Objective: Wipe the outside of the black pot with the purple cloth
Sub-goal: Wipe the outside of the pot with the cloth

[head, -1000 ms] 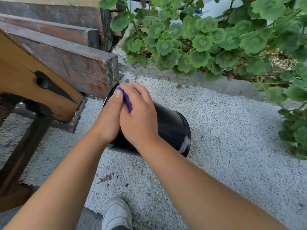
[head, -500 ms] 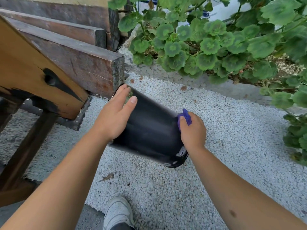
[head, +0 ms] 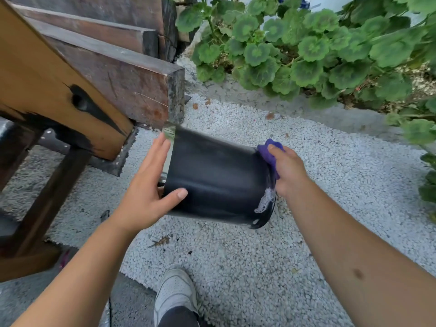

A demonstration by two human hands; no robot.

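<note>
A black plastic pot (head: 217, 178) lies tilted on its side in the air above the gravel, its open rim to the left and its base to the right, with white smears near the base. My left hand (head: 146, 192) grips the rim end, thumb across the front wall and fingers over the top edge. My right hand (head: 286, 169) holds a bunched purple cloth (head: 269, 154) pressed against the upper edge of the pot's base. Most of the cloth is hidden behind my fingers and the pot.
Dark wooden beams (head: 122, 74) and an orange-brown timber frame (head: 42, 86) stand at the left, close to the pot's rim. Green leafy plants (head: 306, 48) fill the top right. White gravel (head: 236, 256) covers the ground; my white shoe (head: 174, 293) is at the bottom.
My right hand slid the cloth from the rim end, beside my left hand, along the pot to its base. The pot has tilted flatter and my left hand has shifted its hold on the rim.
</note>
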